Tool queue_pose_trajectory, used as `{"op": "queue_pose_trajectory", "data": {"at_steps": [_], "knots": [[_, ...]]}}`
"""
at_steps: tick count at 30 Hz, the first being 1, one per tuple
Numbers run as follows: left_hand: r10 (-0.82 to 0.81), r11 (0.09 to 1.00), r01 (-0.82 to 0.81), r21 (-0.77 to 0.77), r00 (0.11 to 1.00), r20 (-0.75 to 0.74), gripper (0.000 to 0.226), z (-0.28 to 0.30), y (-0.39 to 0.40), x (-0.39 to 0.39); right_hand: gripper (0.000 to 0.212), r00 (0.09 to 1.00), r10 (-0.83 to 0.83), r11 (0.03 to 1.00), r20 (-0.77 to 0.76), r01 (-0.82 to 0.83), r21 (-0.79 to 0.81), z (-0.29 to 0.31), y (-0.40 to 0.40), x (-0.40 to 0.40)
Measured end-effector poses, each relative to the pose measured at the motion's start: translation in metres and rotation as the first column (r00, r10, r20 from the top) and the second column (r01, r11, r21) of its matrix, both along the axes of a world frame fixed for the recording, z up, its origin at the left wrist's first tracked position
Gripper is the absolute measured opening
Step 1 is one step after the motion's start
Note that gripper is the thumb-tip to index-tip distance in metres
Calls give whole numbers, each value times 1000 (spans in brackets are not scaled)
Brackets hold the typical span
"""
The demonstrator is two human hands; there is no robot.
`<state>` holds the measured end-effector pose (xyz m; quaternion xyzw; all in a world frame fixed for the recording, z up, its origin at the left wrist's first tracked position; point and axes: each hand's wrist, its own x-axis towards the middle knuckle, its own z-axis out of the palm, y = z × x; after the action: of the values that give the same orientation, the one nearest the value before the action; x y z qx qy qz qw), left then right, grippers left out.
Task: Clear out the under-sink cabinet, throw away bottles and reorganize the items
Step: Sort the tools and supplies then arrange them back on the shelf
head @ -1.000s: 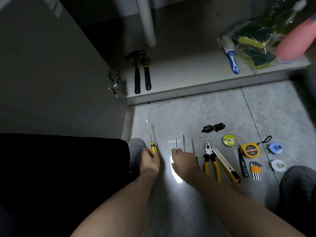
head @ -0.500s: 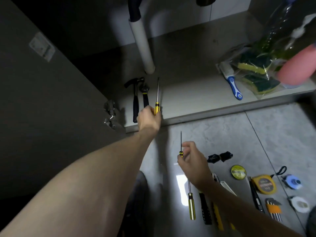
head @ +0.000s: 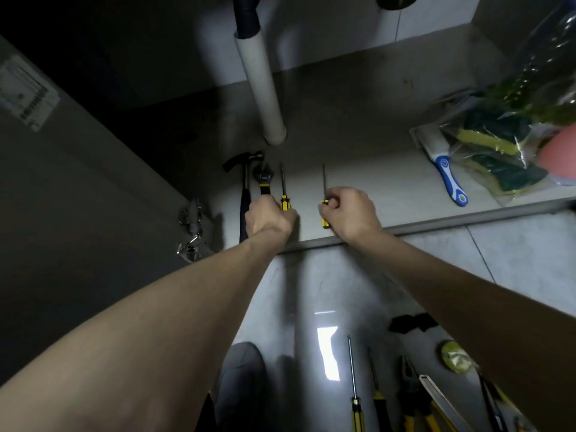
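My left hand [head: 268, 217] is curled round the handle of a yellow-and-black screwdriver [head: 284, 194] on the cabinet floor [head: 367, 185], its shaft pointing to the far side. My right hand [head: 350, 213] pinches a second, thinner screwdriver [head: 324, 194] just to the right, also pointing far, its yellow handle showing under my fingers. Both hands sit at the near edge of the cabinet floor.

Just left of my left hand lie a wrench [head: 263, 179] and a hammer [head: 244, 182], side by side, heads far. The four tools form a row. A white pipe [head: 261, 85] comes down behind them. The open cabinet door [head: 78, 188] stands on the left with its hinge [head: 190, 232] showing.

Far right on the cabinet floor lie a blue-handled brush [head: 448, 179] and a clear bag of sponges [head: 498, 145], with something pink [head: 559, 154] at the frame edge.

On the tiled floor [head: 514, 254] near me, more tools lie in a row: two more screwdrivers [head: 353, 385], pliers [head: 411, 400], a utility knife [head: 436, 397], a yellow tape roll [head: 453, 357] and a black bundle [head: 411, 322].
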<state>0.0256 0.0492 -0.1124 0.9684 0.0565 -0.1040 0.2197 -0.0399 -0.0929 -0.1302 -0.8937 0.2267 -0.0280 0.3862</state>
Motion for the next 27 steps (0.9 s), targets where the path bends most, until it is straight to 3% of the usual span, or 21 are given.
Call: {"op": "queue_pose_trajectory", "data": {"at_steps": [4,7,17,27], "knots": [[30,999,-30,-15,1000,-4,25,-2,5,4,24,997,72,996,-43,-73,-42,-3,19,30],[26,1000,-26,-6,1000,5,28,-3,10,4,30,998,42,999,-43,-43,-22,-10,29,35],[72,991,-72,-113,997,-4,20,-6,24,-4,15,999,-16,999,-41,17,27,-11,28,37],[69,989,-62,-133,996,51,29,-2,24,-19,28,995,-95,994,-27,96,46,-8,27,18]]}}
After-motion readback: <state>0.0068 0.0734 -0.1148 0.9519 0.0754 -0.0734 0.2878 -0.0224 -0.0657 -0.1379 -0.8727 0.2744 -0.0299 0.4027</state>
